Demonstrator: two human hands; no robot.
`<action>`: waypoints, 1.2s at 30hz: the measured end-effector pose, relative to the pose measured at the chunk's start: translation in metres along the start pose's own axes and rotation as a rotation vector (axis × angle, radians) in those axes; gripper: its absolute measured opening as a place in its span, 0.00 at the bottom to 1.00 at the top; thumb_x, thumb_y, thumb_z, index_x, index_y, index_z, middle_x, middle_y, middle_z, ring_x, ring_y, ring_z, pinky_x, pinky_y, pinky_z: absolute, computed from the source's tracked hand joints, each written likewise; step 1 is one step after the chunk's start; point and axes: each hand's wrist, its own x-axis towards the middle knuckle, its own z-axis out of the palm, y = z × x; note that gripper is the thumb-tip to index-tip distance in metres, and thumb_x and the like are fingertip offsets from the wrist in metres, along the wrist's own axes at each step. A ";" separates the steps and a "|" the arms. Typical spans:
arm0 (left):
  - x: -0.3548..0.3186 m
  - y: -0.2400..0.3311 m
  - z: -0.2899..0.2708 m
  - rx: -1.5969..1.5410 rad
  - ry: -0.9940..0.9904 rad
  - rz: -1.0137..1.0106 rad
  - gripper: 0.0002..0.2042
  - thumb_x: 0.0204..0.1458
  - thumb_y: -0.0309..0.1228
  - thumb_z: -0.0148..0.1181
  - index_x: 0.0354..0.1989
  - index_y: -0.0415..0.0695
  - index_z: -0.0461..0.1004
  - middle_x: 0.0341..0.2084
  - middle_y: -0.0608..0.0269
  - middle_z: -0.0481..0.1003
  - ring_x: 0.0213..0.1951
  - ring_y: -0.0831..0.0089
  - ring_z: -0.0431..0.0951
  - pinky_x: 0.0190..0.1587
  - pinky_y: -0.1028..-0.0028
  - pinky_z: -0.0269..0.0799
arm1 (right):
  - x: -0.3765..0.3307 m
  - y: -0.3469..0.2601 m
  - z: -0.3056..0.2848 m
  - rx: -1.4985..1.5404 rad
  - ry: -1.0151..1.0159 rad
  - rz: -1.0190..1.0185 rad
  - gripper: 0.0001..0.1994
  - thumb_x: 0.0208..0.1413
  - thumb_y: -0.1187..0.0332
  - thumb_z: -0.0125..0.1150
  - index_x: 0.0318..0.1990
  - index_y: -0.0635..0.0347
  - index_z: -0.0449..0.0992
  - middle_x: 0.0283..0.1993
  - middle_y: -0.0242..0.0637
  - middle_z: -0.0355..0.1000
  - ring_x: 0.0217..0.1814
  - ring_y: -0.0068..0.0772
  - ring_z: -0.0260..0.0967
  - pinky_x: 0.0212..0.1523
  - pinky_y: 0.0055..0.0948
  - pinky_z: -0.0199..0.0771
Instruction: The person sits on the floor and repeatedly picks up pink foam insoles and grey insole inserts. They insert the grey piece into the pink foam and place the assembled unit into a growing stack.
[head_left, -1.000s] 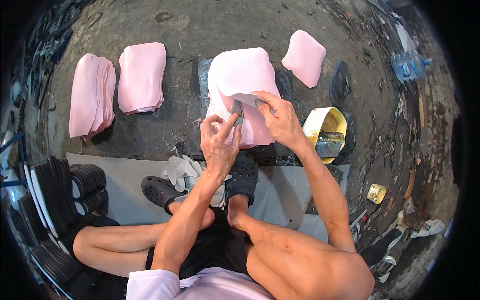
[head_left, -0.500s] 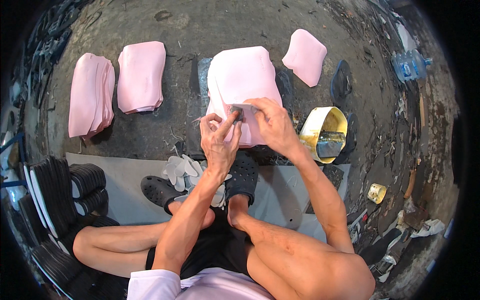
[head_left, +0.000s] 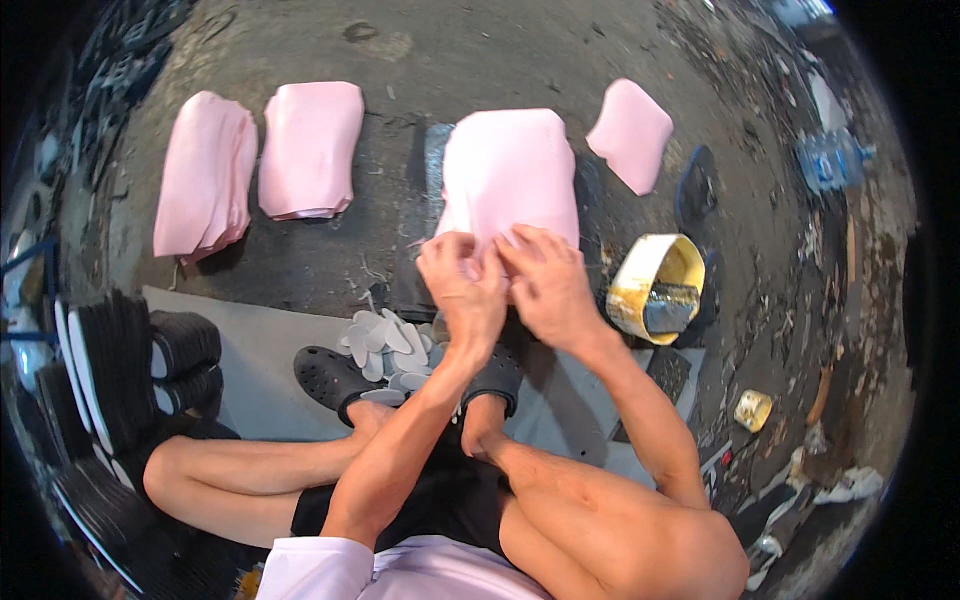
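A thick stack of pink sheets [head_left: 515,165] lies on a dark board in front of me. Both hands are at its near edge, side by side, with the fingers bent and close together. My left hand [head_left: 468,295] is closed on the near left part of the top sheet. Beside it, my right hand [head_left: 552,290] is slightly blurred and grips the same edge with its thumb and fingers. The hands cover most of that edge, and no grey piece shows under it. Small grey-white oval pieces [head_left: 385,345] are heaped between my feet, nearer to me.
Two more piles of pink sheets [head_left: 205,175] [head_left: 312,150] lie to the left, and a single pink piece [head_left: 630,137] lies at the right. A yellowed tub [head_left: 630,290] holds a dark block. Black soles [head_left: 120,370] are stacked at the lower left. A water bottle [head_left: 830,160] lies far right.
The raised near flap of the top sheet has come down, and the dark grey patch beneath it is out of sight. Both hands have drawn together at the near edge. The whole view has shifted slightly.
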 end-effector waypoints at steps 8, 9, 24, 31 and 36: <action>0.091 0.032 -0.048 -0.354 0.088 0.408 0.12 0.71 0.13 0.57 0.56 0.41 0.76 0.39 0.61 0.80 0.36 0.76 0.78 0.39 0.73 0.76 | -0.025 0.036 -0.024 0.566 0.309 0.460 0.12 0.78 0.74 0.58 0.57 0.67 0.86 0.53 0.38 0.81 0.56 0.31 0.80 0.60 0.32 0.78; 0.116 0.022 -0.062 -0.339 0.135 0.403 0.10 0.72 0.14 0.57 0.56 0.41 0.76 0.39 0.63 0.79 0.38 0.77 0.77 0.42 0.73 0.77 | -0.031 0.035 -0.026 0.550 0.282 0.469 0.12 0.78 0.73 0.58 0.57 0.67 0.86 0.53 0.38 0.81 0.56 0.31 0.81 0.58 0.32 0.78; 0.205 -0.209 -0.154 0.372 0.576 -0.189 0.27 0.64 0.43 0.74 0.61 0.36 0.75 0.42 0.42 0.83 0.46 0.42 0.84 0.55 0.45 0.77 | 0.005 0.008 -0.032 0.056 -0.148 -0.084 0.34 0.64 0.63 0.79 0.76 0.51 0.77 0.82 0.49 0.69 0.87 0.58 0.61 0.83 0.56 0.65; 0.037 -0.065 -0.145 0.361 -0.407 -0.296 0.16 0.58 0.41 0.79 0.39 0.39 0.86 0.27 0.53 0.85 0.31 0.62 0.87 0.39 0.58 0.82 | 0.005 0.034 -0.046 -0.212 -0.381 -0.227 0.50 0.59 0.57 0.83 0.87 0.42 0.63 0.90 0.47 0.57 0.91 0.56 0.55 0.88 0.54 0.59; -0.031 -0.054 -0.143 0.576 -0.401 -0.152 0.27 0.55 0.48 0.83 0.51 0.39 0.82 0.33 0.49 0.84 0.39 0.49 0.88 0.46 0.52 0.82 | 0.015 0.029 -0.049 -0.243 -0.413 -0.318 0.40 0.68 0.62 0.74 0.85 0.47 0.66 0.88 0.51 0.60 0.88 0.60 0.60 0.84 0.55 0.65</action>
